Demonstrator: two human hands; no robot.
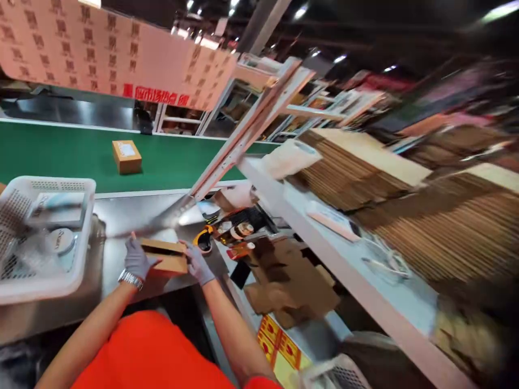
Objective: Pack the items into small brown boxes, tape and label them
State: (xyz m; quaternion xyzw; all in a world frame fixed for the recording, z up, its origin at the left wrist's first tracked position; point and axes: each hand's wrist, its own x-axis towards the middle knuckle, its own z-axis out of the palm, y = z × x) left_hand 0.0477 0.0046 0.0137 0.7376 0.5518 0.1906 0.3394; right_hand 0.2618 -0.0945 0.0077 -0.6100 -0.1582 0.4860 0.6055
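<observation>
Cardboard box [165, 258] between left hand [137, 260], right hand [198, 263]; fingers seemingly gripping sides.

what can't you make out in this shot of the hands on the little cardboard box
Head view only:
- Inside of the small cardboard box: hidden by its flaps and by the left hand and right hand gripping its ends.
- Contents of the white basket: blurred, partly cut off by the left edge.
- Label on the box on the green conveyor: too small.
- Stacked flat cardboard: motion blur.

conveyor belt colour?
Green, on the long flat conveyor belt behind the steel bench; head view.
</observation>
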